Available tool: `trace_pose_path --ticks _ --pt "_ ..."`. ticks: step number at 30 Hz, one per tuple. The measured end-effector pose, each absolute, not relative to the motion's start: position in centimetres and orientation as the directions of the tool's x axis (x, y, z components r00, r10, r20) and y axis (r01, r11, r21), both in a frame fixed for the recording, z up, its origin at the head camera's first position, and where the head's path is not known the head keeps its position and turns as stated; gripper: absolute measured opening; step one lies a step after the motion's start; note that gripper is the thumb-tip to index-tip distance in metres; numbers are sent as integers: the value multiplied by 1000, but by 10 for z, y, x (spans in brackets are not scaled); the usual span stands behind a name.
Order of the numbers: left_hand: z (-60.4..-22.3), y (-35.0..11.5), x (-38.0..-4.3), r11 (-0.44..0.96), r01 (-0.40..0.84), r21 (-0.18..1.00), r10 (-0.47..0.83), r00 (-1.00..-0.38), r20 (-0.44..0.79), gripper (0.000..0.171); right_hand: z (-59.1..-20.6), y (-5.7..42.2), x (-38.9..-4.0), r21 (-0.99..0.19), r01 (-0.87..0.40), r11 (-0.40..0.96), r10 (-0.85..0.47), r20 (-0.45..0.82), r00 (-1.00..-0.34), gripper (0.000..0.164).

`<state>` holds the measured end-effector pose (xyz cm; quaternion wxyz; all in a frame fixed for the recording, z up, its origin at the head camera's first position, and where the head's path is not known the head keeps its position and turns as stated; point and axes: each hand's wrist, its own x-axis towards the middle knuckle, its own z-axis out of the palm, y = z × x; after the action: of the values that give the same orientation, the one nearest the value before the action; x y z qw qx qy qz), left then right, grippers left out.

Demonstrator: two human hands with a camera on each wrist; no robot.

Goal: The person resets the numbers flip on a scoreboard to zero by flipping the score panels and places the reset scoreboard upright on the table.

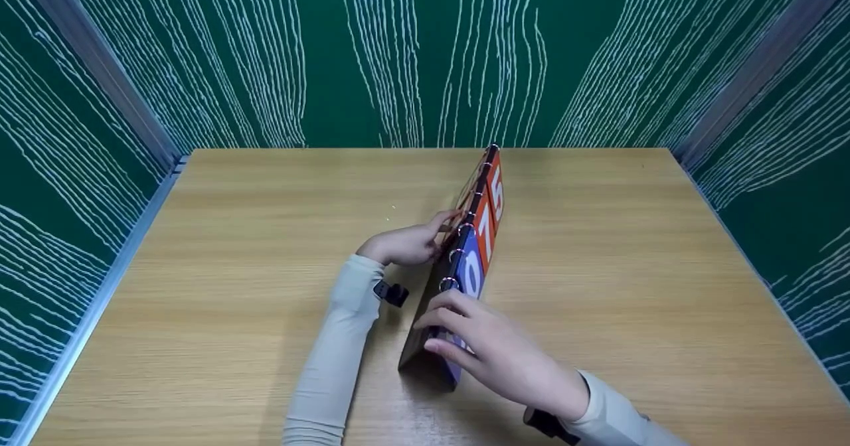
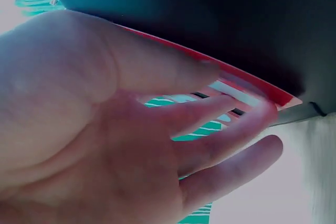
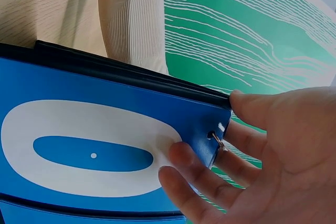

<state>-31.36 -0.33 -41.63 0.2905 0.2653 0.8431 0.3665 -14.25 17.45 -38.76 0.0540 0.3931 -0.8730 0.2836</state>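
A tabletop flip scoreboard (image 1: 473, 233) stands like a tent on the table, its ringed top edge running away from me. Its right face carries red cards with 7 and 5 and a blue card (image 3: 79, 87) with 0. Behind the board, my left hand (image 1: 408, 243) has its thumb and fingers at the edge of a red number card (image 2: 283, 98), seemingly pinching it; the fingertips are partly hidden. At the near end, my right hand (image 1: 498, 346) holds the board's top edge, thumb at the corner and fingers around a metal ring (image 3: 216, 140), some touching the 0 card.
A wooden table (image 1: 617, 247) lies under the board. Green walls (image 1: 425, 54) with white wavy lines stand at the back and both sides, with grey posts (image 1: 750, 68) at the corners. A dark wrist camera (image 1: 392, 293) sits on the left sleeve.
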Motion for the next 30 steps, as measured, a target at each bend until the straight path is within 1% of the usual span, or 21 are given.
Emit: trace_pose_path --ticks 4,8,13,16,23,30 --pt "-417 -5 -314 583 198 788 645 -702 -301 61 -387 174 -143 -455 -709 539 -656 302 -692 23" --pt "-418 -6 -314 585 158 795 624 -714 -317 58 -387 174 -143 -455 -702 547 -653 292 -699 22" --pt "-418 -6 -315 582 168 795 628 -715 -308 56 -387 175 -143 -454 -704 547 -652 296 -698 21" --pt "-419 -6 -315 581 171 795 627 -718 -304 56 -387 175 -143 -449 -709 543 -654 303 -693 21" --pt "-419 -8 -315 600 130 789 589 -740 -325 60 -388 175 -143 -449 -714 538 -655 311 -689 22" --pt "-419 -8 -315 632 155 759 570 -757 -321 62 -388 174 -143 -458 -699 549 -654 285 -701 28"
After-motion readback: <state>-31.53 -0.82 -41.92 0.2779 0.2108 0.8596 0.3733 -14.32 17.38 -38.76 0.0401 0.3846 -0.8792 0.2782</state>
